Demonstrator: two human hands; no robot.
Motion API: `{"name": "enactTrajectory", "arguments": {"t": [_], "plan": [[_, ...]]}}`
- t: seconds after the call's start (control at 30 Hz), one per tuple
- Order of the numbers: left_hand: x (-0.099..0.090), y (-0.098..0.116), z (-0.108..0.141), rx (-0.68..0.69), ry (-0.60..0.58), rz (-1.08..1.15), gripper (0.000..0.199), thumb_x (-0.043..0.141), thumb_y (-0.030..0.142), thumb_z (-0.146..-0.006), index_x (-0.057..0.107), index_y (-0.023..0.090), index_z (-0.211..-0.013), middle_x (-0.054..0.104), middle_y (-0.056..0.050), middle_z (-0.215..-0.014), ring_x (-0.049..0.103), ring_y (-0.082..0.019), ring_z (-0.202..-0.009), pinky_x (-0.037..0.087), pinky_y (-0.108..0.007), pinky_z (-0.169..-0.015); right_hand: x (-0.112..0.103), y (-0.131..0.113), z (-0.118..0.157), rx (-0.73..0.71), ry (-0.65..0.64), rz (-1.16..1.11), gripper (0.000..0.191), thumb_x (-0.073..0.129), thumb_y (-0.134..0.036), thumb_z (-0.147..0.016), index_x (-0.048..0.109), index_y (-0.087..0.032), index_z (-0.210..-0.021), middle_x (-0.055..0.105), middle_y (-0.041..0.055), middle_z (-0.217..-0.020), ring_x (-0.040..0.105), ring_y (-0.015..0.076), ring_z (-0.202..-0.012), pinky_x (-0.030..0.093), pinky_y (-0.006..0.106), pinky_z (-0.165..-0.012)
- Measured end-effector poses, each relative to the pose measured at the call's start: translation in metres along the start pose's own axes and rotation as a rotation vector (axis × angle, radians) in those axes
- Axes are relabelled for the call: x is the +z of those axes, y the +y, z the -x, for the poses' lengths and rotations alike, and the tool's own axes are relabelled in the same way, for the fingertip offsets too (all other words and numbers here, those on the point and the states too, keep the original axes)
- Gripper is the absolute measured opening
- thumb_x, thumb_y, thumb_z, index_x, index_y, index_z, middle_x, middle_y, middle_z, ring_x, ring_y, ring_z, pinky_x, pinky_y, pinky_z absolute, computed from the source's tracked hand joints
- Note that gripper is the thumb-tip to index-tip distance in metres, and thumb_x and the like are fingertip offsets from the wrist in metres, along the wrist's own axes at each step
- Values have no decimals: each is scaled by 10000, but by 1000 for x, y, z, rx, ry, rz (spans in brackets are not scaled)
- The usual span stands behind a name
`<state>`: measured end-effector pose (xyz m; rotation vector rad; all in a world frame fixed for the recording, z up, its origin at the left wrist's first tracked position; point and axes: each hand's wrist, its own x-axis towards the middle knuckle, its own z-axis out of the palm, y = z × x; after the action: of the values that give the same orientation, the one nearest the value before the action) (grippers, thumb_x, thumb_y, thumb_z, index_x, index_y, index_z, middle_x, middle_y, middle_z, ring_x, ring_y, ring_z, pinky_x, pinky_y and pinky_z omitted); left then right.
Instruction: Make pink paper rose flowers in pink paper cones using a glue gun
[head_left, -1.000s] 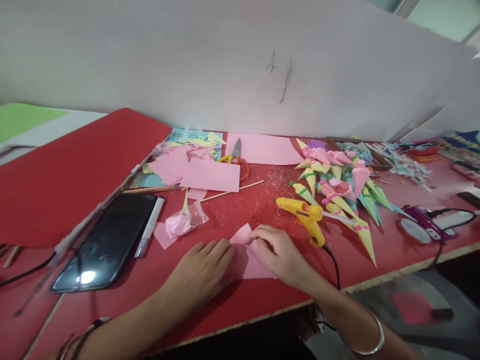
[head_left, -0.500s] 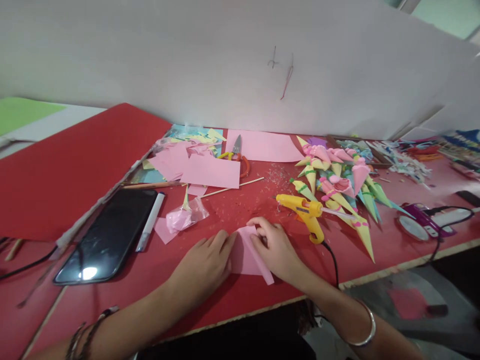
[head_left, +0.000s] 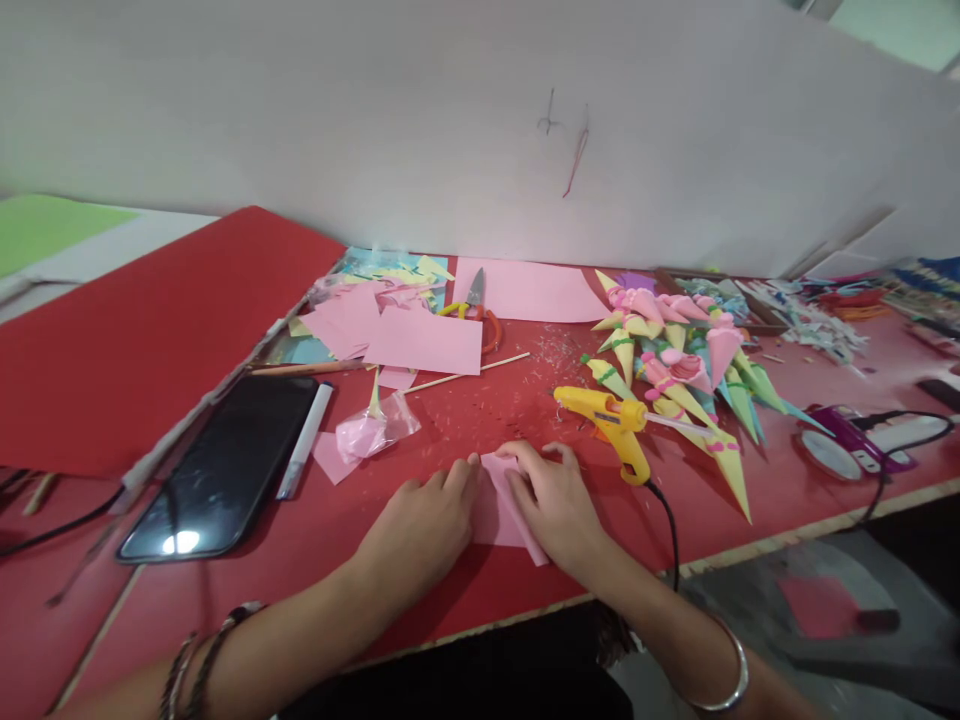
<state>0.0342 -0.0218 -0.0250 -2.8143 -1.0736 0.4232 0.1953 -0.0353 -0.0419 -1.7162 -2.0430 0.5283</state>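
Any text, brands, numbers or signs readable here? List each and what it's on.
No text is legible.
Yellow glue gun: dark label on the body, too small and blurred to read.
Purple device: pale marks, too small to make out.
Marker: no lettering can be made out.
Smartphone: dark screen, no text visible.

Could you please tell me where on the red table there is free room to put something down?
The red table looks bare between the phone and left forearm, and between the nearest yellow cone and round white disc. It is crowded around the cone pile and pink paper scraps.
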Motion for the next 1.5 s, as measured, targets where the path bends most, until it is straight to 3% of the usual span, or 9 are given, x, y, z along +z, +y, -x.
{"name": "enactTrajectory", "arguments": {"t": [0.1,0.23,0.33,0.47,0.83,0.93,1.13,1.33,1.5], "plan": [[0,2,-1,-18,-17,-13,515,413,-19,-792,421,-20,-1307,636,-184,-981,643,-239,-733,562,-347,-576,1,4,2,1,56,-9,211,421,-127,-883,579,-203,-1000,720,21,-833,649,181,-734,306,400,-929],[1,4,-1,-13,-19,-22,508,395,-30,-790,449,4,-1294,634,-181,-1000,642,-257,-816,571,-349,-593,-1,6,6,24,111,-63,199,500,-186,-836,568,-193,-1023,706,17,-779,641,184,-710,305,417,-954],[0,5,0,-3,-23,-27,490,403,-9,-801,467,20,-1286,626,-184,-1038,628,-275,-875,576,-353,-593,-5,5,11,44,44,-170,288,580,-244,-785,549,-199,-1068,646,-50,-616,608,165,-604,228,454,-1024],[-1,5,0,-36,-31,-29,527,380,-15,-805,385,-1,-1331,619,-172,-1046,623,-262,-858,579,-347,-573,-8,6,18,76,-39,-230,161,511,-197,-827,598,-232,-958,491,-124,-442,525,113,-445,176,468,-1046],[-1,7,3,-56,-54,-21,561,379,-38,-793,350,10,-1351,615,-151,-1014,631,-256,-844,583,-342,-566,-4,9,27,35,61,-131,186,438,-161,-875,601,-238,-828,695,-56,-681,629,126,-593,165,430,-1016],[0,6,4,-59,-39,-5,549,396,-34,-796,369,23,-1342,618,-147,-998,634,-260,-840,578,-340,-559,-2,8,28,29,68,-97,206,420,-147,-872,603,-233,-832,688,-52,-657,624,128,-580,183,419,-1009],[1,4,8,112,-20,148,473,432,-2,-831,453,118,-1288,628,-91,-977,639,-219,-838,575,-341,-660,-5,6,25,59,39,-98,225,423,-147,-862,625,-236,-816,646,-74,-553,589,113,-498,197,435,-1006],[0,6,9,103,-34,129,511,363,-41,-814,428,90,-1304,625,-114,-1006,630,-237,-845,574,-356,-631,-7,5,26,75,26,-173,246,432,-148,-865,644,-266,-830,713,-66,-699,646,129,-614,163,457,-1014],[2,8,11,77,-37,108,518,413,-15,-818,437,154,-1307,624,-90,-1040,630,-204,-845,559,-295,-640,-5,2,31,79,62,-159,288,419,-102,-850,656,-264,-823,726,-47,-730,649,140,-632,166,457,-1002]]}}
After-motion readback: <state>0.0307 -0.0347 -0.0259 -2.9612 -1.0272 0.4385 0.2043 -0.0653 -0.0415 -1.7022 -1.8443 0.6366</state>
